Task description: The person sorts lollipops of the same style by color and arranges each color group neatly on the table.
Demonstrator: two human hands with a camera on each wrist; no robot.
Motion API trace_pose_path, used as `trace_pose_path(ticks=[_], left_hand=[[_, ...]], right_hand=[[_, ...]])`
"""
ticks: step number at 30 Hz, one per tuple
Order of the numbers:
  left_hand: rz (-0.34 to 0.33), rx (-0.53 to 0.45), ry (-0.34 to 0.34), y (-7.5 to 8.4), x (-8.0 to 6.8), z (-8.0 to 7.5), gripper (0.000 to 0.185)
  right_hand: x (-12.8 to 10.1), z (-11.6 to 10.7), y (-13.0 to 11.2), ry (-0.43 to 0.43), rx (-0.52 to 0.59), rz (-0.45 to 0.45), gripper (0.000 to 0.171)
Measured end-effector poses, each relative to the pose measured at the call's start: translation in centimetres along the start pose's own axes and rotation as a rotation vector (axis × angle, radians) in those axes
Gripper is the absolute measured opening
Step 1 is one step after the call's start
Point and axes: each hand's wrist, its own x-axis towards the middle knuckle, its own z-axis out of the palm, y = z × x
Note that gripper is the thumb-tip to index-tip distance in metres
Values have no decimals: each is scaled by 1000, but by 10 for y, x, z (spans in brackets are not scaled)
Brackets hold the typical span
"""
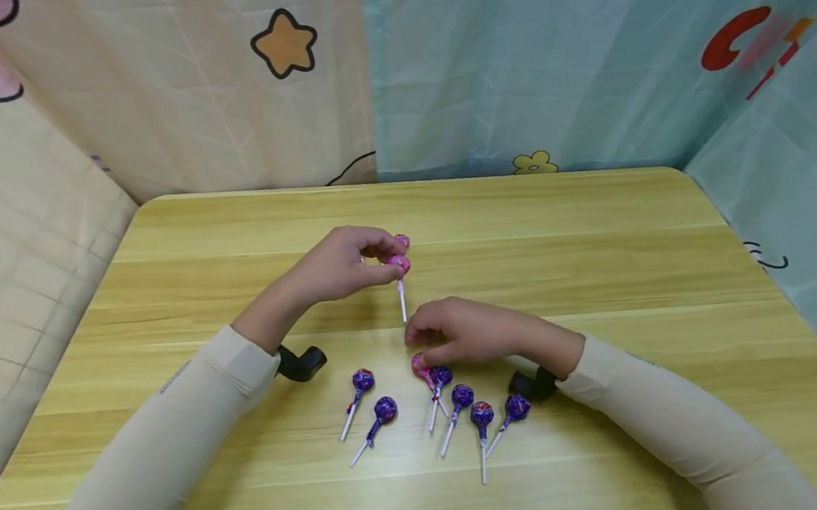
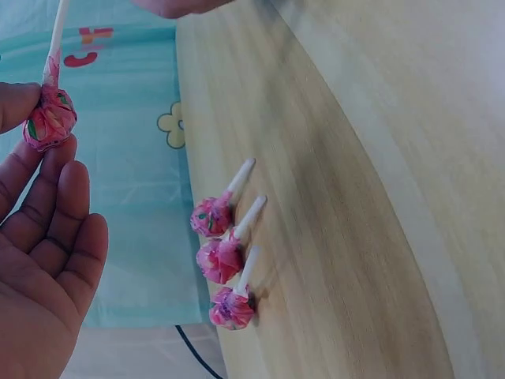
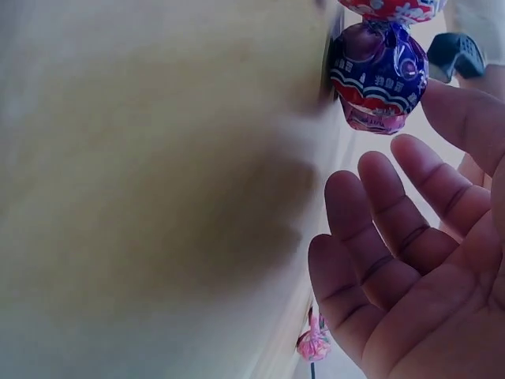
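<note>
The left hand pinches a pink lollipop by its wrapped head, above the middle of the wooden table. Its white stick points down at 6 o'clock. The right hand rests on the table just below the stick. Its fingers curl over another pink lollipop, but the pictures do not show if it grips it. Six purple lollipops lie in a row at 6 o'clock from the hands. Three more pink lollipops lie side by side near the table's far edge.
</note>
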Motion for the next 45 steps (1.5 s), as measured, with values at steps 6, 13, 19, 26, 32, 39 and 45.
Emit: trace_pose_path(ticks=[6,13,19,26,32,39,45], left_hand=[[-17,-42,13,-5,9,4,23],[-30,1,28,-12,18,11,19],[-34,80,44,-17,32,14,22],[-65,99,61,-24,52,14,22],[-94,129,56,-31,64,14,19],[-109,157,38,-33,79,14,19],[-121,164,2,-33,87,17,18]], right_hand=[[1,2,1,-7,-31,-29,10],[1,4,0,-13,-40,-43,7],[0,4,-1,-28,-37,-36,6],[0,2,-2,-21,-48,-34,3],[0,3,-1,-34,-45,-28,3],[0,3,0,-41,-52,-25,4],[-1,3,0,-42,-64,-29,3]])
